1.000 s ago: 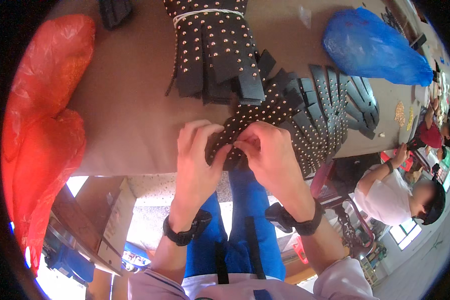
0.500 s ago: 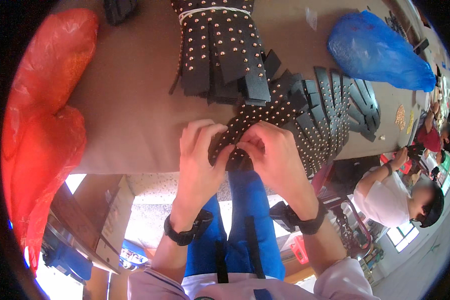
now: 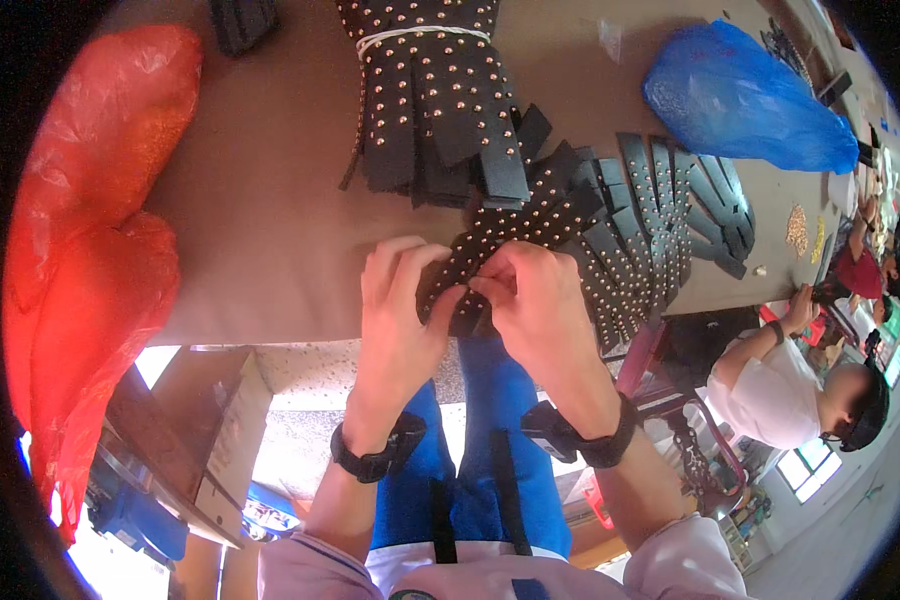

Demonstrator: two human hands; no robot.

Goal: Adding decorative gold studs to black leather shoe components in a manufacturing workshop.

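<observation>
A black piece set with rows of round metal studs (image 3: 530, 218) lies at the near table edge under my hands. My left hand (image 3: 398, 305) is closed on its left edge, fingers curled over the top and the thumb against the studded face. Beside that thumb, my right hand (image 3: 538, 300) pinches thumb and forefinger together at the piece's surface. Anything between those fingertips is too small or hidden to make out. More studded black strips (image 3: 655, 215) fan out to the right. Farther back lies a bundle of studded strips (image 3: 435, 100), tied with white cord (image 3: 420, 32).
A red plastic bag (image 3: 95, 230) hangs over the table's left side. A blue plastic bag (image 3: 745, 100) sits at the back right, with small piles of gold-coloured bits (image 3: 797, 230) nearer. On the right, a person in a white shirt (image 3: 770, 390) works at the table.
Both hands stay at nearly the same spot on the studded piece, fingers shifting only slightly. The whole view has moved a little.
</observation>
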